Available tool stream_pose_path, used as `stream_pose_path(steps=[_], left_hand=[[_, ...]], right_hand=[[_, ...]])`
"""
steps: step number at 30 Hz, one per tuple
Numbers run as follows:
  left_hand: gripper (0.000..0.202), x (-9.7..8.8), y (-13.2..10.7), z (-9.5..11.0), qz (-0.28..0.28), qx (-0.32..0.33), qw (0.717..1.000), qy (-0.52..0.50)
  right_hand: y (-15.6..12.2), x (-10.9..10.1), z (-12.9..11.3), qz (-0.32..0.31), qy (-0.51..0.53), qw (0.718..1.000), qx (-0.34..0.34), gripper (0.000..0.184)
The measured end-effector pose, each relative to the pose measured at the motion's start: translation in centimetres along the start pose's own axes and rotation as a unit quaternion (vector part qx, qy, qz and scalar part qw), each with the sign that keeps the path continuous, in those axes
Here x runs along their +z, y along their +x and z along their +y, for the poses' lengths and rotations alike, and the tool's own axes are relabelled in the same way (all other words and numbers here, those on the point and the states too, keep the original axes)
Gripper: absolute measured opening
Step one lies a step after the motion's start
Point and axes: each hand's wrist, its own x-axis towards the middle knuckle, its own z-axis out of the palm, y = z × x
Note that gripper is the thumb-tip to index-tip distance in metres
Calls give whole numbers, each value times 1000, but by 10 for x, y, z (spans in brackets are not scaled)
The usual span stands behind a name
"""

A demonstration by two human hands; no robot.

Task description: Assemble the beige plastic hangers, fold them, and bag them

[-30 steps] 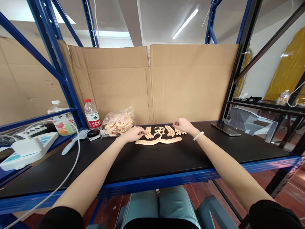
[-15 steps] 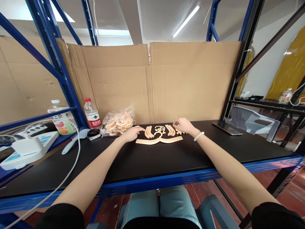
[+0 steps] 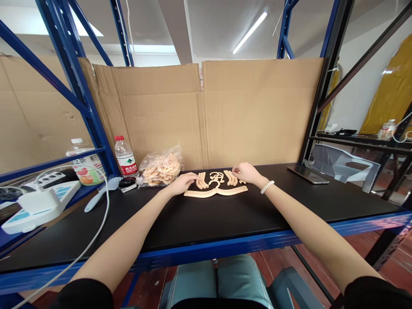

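Light wood-coloured flat pieces lie on the black tabletop, laid out in a roughly symmetrical pattern. In front is a wide, shallow piece shaped like a clothes hanger, its hook pointing back. Behind it are a group of curved strips on the left, a ring-like cluster in the middle, and more curved strips on the right. My left hand rests beside the left strips, fingers stretched toward them. At the right strips, my right hand has its fingers bent down and closed; its fingertips hide what they touch. Small pieces show partly below it.
A clear bag of pale pieces, a red-capped water bottle, a hairbrush and a white power strip with a cable stand left. A phone lies right. Cardboard walls the back.
My right hand has shifted slightly left, from over the small pieces to the right strips. My left hand has moved slightly right, nearer the left strips. The view has tilted a little.
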Motion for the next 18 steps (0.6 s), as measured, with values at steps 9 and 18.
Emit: stream_pose_path(steps=[9, 18], left_hand=[[39, 3, -1, 2, -23, -50, 998, -42], [42, 6, 0, -5, 4, -52, 998, -29]], right_hand=[[-1, 0, -2, 7, 0, 1000, -6, 21], [15, 8, -11, -19, 3, 999, -45, 21]])
